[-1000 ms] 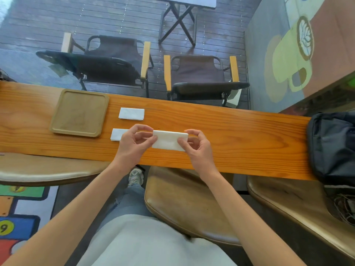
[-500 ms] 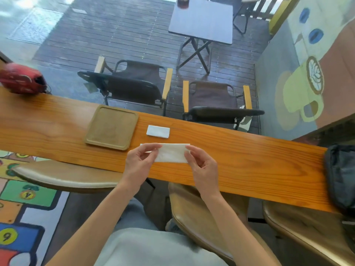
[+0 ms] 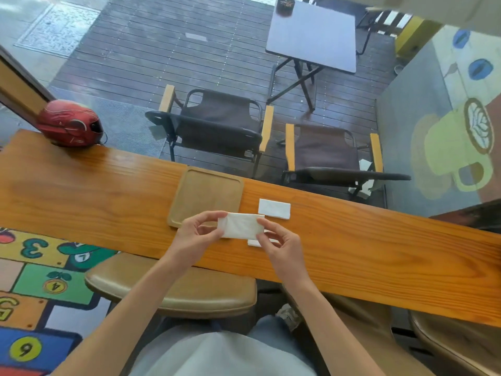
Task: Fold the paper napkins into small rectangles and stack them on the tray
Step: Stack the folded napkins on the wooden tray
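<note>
I hold a white paper napkin (image 3: 240, 225), folded into a rectangle, just above the wooden counter (image 3: 379, 248). My left hand (image 3: 199, 234) pinches its left end and my right hand (image 3: 279, 241) pinches its lower right corner. A square wooden tray (image 3: 206, 192) with nothing on it lies on the counter just left of and behind the napkin. A small folded napkin (image 3: 274, 208) rests flat to the right of the tray. Another white napkin (image 3: 254, 242) lies on the counter, mostly hidden under my right hand.
A red helmet (image 3: 71, 123) sits at the counter's far left. Tan stool seats (image 3: 189, 291) stand below the near edge. Behind the glass are two folding chairs (image 3: 217, 126) and a small table (image 3: 311, 33).
The held napkin has lifted off the counter and shifted left toward the tray, uncovering part of the napkin beneath. The camera has tilted up and the helmet has come into view.
</note>
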